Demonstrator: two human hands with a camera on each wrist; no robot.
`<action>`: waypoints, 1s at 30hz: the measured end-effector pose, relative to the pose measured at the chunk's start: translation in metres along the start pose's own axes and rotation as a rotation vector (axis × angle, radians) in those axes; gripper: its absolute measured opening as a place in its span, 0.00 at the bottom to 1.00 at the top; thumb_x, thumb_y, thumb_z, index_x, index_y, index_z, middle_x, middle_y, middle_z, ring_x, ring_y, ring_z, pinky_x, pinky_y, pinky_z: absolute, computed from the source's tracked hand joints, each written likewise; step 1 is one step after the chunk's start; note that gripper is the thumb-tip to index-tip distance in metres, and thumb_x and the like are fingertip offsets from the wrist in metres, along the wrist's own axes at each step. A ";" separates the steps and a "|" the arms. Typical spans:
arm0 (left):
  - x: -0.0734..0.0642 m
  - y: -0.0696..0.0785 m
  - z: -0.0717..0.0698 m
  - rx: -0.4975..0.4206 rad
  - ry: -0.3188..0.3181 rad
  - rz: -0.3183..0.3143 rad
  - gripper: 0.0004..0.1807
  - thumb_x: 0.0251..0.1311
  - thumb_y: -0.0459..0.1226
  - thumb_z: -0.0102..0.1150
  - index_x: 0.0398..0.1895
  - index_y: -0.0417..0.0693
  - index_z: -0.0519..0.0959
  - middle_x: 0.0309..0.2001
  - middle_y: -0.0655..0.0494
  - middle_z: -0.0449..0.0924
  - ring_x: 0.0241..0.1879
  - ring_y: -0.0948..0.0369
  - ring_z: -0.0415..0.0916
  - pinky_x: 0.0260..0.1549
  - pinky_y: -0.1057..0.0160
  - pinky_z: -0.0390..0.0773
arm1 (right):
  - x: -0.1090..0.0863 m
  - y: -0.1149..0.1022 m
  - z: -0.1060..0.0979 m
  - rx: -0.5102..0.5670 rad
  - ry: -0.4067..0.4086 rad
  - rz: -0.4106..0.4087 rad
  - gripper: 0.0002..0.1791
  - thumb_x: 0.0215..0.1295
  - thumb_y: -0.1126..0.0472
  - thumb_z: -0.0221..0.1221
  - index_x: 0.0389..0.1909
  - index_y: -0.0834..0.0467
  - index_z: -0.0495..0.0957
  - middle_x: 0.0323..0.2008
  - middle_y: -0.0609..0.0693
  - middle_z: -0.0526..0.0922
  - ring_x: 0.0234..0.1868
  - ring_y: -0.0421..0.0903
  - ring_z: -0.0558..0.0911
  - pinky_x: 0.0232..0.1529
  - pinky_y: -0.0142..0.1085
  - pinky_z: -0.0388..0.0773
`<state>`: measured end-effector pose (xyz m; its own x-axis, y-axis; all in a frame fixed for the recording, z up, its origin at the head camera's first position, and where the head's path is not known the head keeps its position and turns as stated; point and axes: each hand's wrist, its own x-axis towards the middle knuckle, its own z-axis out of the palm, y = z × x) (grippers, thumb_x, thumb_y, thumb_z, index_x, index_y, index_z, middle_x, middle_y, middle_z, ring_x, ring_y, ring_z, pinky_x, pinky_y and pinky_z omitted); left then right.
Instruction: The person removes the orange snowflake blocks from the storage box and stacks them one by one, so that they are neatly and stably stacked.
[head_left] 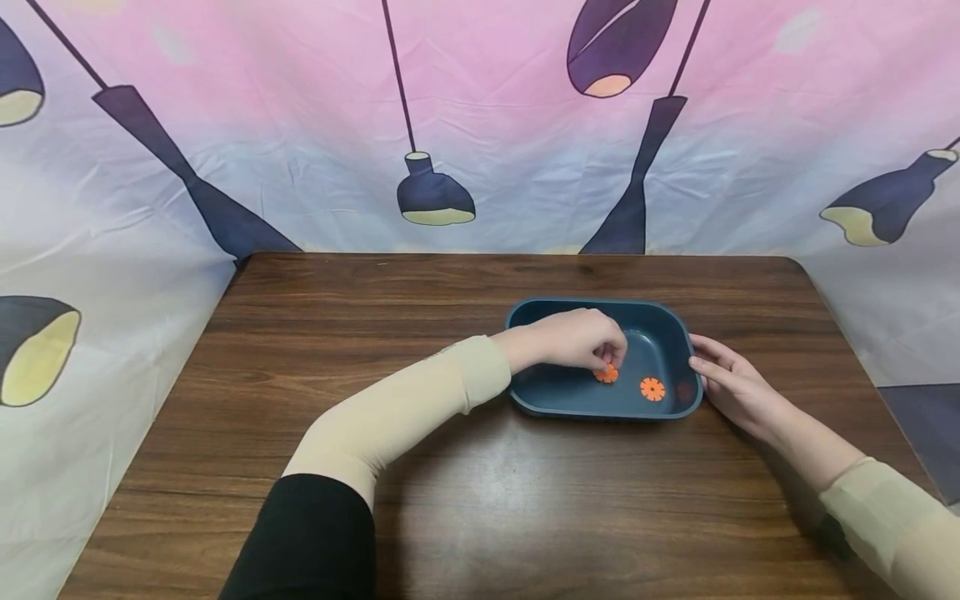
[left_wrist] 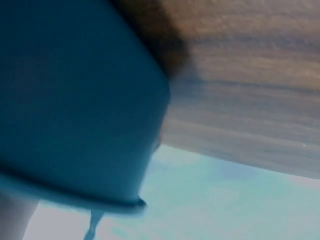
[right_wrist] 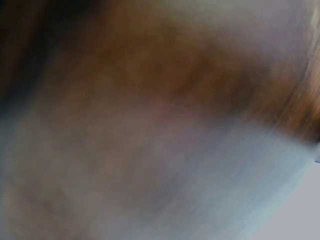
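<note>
A dark blue rectangular plastic bin [head_left: 600, 414] with rounded corners stands on the wooden table. Reaching into it from the left, my left hand [head_left: 581, 337] pinches an orange notched disc [head_left: 607, 375] near the bin's floor; the fingers partly cover it. A second orange disc [head_left: 652, 389] with slots round its edge lies flat on the floor, towards the right end. My right hand [head_left: 738, 387] holds the bin's right end, thumb at the rim. In the left wrist view the blue bin wall [left_wrist: 80, 110] fills much of the left side. The right wrist view is too blurred to make out details.
The brown wood-grain table [head_left: 315, 333] extends around the bin, with its back edge behind it. A cloth backdrop [head_left: 315, 125] printed with dark lamps hangs behind the table and down its left side.
</note>
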<state>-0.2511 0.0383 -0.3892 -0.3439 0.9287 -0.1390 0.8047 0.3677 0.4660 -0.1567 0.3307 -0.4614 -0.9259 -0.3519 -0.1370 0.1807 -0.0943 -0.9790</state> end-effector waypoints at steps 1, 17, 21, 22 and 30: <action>-0.003 -0.001 -0.002 -0.007 0.014 0.003 0.03 0.74 0.37 0.66 0.43 0.51 0.87 0.42 0.58 0.86 0.41 0.66 0.79 0.45 0.73 0.79 | 0.000 0.000 0.000 -0.001 0.001 0.002 0.19 0.86 0.64 0.46 0.64 0.39 0.74 0.57 0.34 0.84 0.58 0.27 0.82 0.58 0.20 0.77; -0.054 -0.012 -0.046 -0.097 0.142 -0.025 0.03 0.69 0.35 0.70 0.41 0.48 0.90 0.41 0.56 0.91 0.41 0.63 0.86 0.46 0.69 0.83 | 0.000 -0.001 0.000 -0.008 0.008 0.015 0.18 0.86 0.63 0.47 0.64 0.39 0.74 0.57 0.34 0.84 0.59 0.26 0.81 0.58 0.19 0.76; -0.071 -0.014 -0.055 -0.104 0.150 -0.030 0.02 0.68 0.35 0.71 0.40 0.49 0.91 0.41 0.56 0.90 0.40 0.63 0.86 0.45 0.68 0.84 | 0.000 -0.001 0.000 -0.010 0.007 0.015 0.18 0.86 0.63 0.47 0.64 0.39 0.73 0.57 0.33 0.84 0.59 0.26 0.81 0.58 0.19 0.76; -0.076 -0.015 -0.057 -0.105 0.155 -0.032 0.02 0.68 0.34 0.71 0.40 0.49 0.91 0.41 0.56 0.90 0.40 0.63 0.86 0.45 0.67 0.84 | 0.000 -0.001 0.000 -0.010 0.007 0.016 0.18 0.86 0.63 0.47 0.64 0.39 0.73 0.57 0.33 0.84 0.59 0.26 0.81 0.58 0.19 0.76; -0.119 -0.021 -0.070 -0.097 0.182 -0.072 0.04 0.67 0.31 0.70 0.40 0.47 0.91 0.40 0.54 0.91 0.39 0.62 0.89 0.45 0.64 0.86 | 0.000 -0.001 0.000 -0.014 0.007 0.022 0.18 0.86 0.62 0.47 0.65 0.39 0.72 0.58 0.33 0.83 0.60 0.26 0.80 0.58 0.19 0.76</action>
<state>-0.2611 -0.0831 -0.3211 -0.4879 0.8727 -0.0191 0.7273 0.4185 0.5439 -0.1568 0.3312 -0.4601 -0.9243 -0.3468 -0.1593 0.1961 -0.0737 -0.9778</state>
